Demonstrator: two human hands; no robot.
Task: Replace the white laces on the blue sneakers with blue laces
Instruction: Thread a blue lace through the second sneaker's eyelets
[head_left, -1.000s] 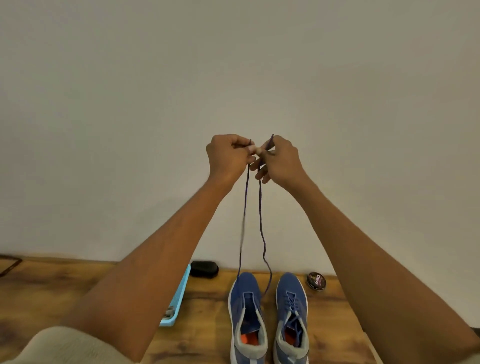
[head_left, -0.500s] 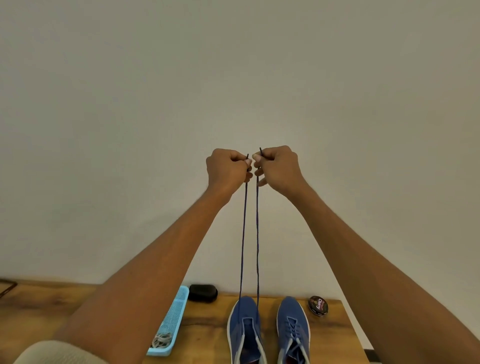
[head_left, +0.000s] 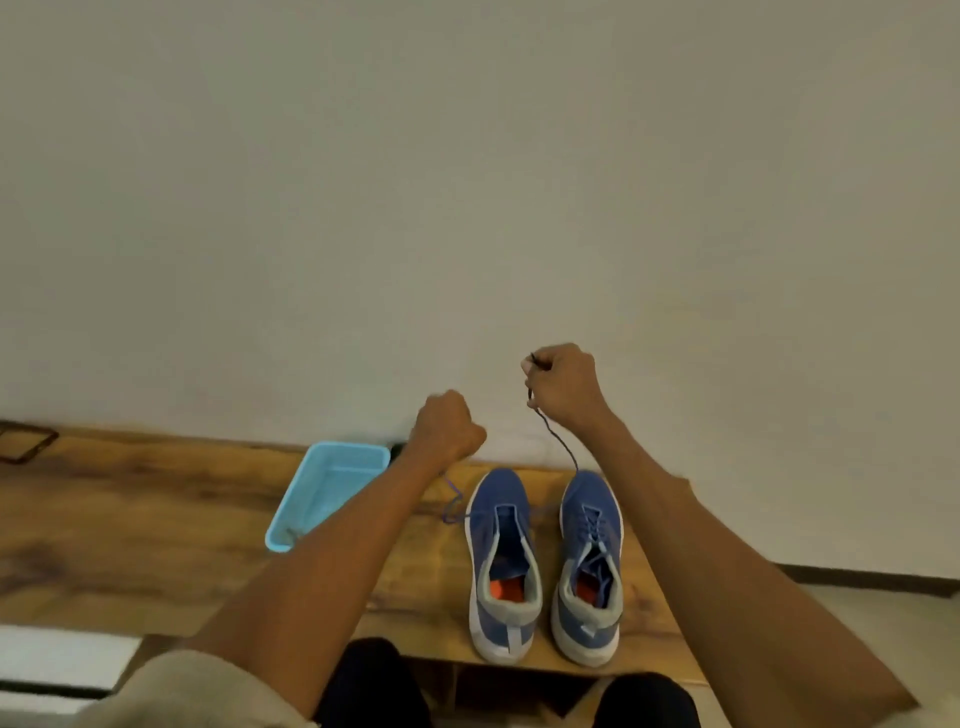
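1. Right hand, frame centre, fingers curled tight, pinches 1 end of the blue lace.
2. Left hand, lower, is fisted on the lace's other end.
3. 2 blue sneakers stand on the wooden table, lower centre, right of a light-blue tray.

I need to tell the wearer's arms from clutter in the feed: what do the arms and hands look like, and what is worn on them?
Both forearms are bare up to the hands: left hand, right hand. No gloves, rings, watch or bands show. A beige short sleeve covers the left upper arm at the bottom edge. The right sleeve is out of view.
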